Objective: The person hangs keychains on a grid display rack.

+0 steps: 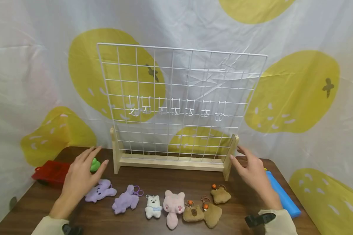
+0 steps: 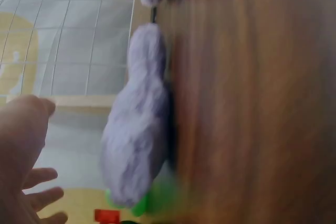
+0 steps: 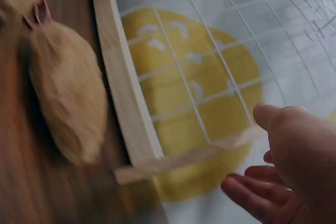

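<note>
My left hand [image 1: 83,171] hovers above the table's left side, fingers spread and holding nothing. Beneath and beside it lies a purple plush keychain [image 1: 101,191]. On the other side, my right hand [image 1: 253,169] is held near the right wooden foot [image 1: 230,156] of a white wire grid rack [image 1: 179,124]; whether it touches the foot I cannot tell. Several white hooks [image 1: 175,111] hang in a row on the grid. Along the table front lie a second purple plush [image 1: 126,199], a white bear plush [image 1: 153,207], a pink plush [image 1: 173,207] and brown plush keychains [image 1: 213,215].
A red translucent container [image 1: 51,172] sits at the far left, and a green object [image 1: 95,165] is partly behind my left hand. To the right, a blue object [image 1: 283,194] lies partly behind my right arm. A lemon-patterned curtain [image 1: 300,91] hangs behind the rack.
</note>
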Demonstrator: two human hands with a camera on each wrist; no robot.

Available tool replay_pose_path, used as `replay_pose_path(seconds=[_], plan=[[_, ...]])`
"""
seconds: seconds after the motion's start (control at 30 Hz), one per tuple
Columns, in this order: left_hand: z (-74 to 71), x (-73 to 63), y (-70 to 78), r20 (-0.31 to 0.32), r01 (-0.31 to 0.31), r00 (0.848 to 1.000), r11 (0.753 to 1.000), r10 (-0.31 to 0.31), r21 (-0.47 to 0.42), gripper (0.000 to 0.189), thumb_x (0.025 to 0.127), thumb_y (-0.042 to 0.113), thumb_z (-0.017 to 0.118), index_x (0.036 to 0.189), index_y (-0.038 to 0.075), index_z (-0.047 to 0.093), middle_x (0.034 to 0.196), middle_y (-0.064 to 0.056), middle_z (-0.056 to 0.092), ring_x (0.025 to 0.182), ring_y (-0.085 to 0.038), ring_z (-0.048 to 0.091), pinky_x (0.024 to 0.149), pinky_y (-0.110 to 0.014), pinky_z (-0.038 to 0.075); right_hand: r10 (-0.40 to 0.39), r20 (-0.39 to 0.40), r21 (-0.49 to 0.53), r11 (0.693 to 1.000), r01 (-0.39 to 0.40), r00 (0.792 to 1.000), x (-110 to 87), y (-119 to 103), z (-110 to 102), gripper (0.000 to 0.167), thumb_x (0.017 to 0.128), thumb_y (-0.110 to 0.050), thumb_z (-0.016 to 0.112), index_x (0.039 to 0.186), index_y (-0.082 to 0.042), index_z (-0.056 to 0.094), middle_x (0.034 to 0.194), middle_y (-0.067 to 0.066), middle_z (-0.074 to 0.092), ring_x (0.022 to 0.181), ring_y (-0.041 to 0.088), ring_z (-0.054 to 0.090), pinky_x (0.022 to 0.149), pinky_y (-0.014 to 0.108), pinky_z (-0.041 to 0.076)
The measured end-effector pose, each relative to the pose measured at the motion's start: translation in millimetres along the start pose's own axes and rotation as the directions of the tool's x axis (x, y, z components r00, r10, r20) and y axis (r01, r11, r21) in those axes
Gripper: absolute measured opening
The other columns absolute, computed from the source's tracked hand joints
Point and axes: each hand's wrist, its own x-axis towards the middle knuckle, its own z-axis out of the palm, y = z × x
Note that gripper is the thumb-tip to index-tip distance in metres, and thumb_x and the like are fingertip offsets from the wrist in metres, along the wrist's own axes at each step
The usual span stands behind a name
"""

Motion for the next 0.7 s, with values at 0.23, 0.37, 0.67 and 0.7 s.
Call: replay_pose_path(seconds=[0.23,0.37,0.67,0.7], plan=[[2.7,-8.0,7.8,0.048,0.020,0.999,0.998,-0.017,-0.067,0.028,0.097,0.019,0.079,0.124,0.010,0.077,0.117,-0.014,0.078,0.107,-0.038,0.072,0.085,-0.060,0.060,0.018,0.001,0.087,0.996,-0.018,1.000,-1.1,1.8,22.6,0.057,0.106,-0.022,0.073,0.154,0.002,0.053,0.134,0.028,0.073,0.121,0.045,0.074,0.091,0.048,0.066],[0.6,-6.7,9.0,0.237,0.024,0.971,0.998,-0.011,-0.051,0.009,0.097,0.021,0.080,0.105,0.016,0.080,0.091,0.004,0.079,0.083,-0.018,0.073,0.068,-0.040,0.058,0.027,-0.049,0.063,0.998,-0.024,0.998,-1.5,7.2,31.6,0.045,0.104,-0.020,0.076,0.142,0.002,0.064,0.124,0.025,0.078,0.112,0.041,0.077,0.089,0.051,0.066],[0.9,-13.0,6.4,0.497,0.002,0.867,0.998,0.032,-0.068,0.015,0.091,0.029,0.088,0.102,0.020,0.081,0.100,0.003,0.081,0.091,-0.020,0.076,0.074,-0.049,0.063,0.078,-0.068,0.036,0.996,-0.076,0.995,-2.6,10.5,36.0,0.030,0.103,-0.022,0.076,0.122,0.002,0.073,0.115,0.024,0.080,0.107,0.041,0.079,0.087,0.056,0.066],[0.0,-13.4,6.3,0.507,0.001,0.861,0.998,0.033,-0.066,0.017,0.090,0.030,0.089,0.102,0.020,0.081,0.101,0.003,0.081,0.091,-0.020,0.075,0.075,-0.049,0.062,0.084,-0.067,0.037,0.996,-0.082,0.994,-2.8,10.6,36.4,0.030,0.103,-0.022,0.077,0.121,0.001,0.073,0.115,0.024,0.080,0.107,0.041,0.079,0.086,0.056,0.066]])
